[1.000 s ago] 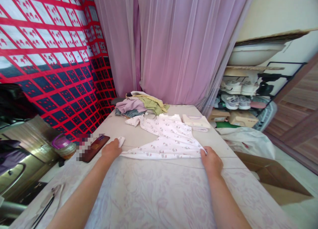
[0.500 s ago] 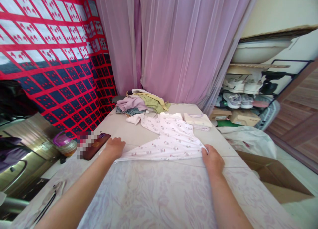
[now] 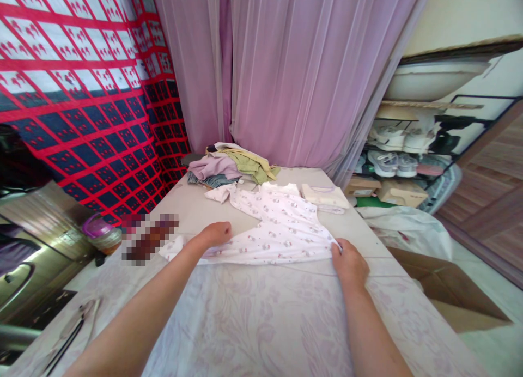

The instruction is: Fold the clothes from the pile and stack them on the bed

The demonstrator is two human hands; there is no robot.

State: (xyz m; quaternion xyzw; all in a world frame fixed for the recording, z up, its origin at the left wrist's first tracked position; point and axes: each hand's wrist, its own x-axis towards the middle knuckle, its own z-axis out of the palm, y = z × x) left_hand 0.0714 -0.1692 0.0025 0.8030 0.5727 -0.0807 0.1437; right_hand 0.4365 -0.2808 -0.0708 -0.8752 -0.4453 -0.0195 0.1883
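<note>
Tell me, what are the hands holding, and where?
The right hand pinches the white printed garment at its near right hem corner. The left hand rests on its near left hem, seemingly pressing, not gripping.

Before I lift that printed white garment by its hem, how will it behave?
The printed garment will probably sag limply: it already wrinkles under the left hand and right hand. It looks thin and light. It may drag across the tablecloth rather than slide cleanly.
</note>
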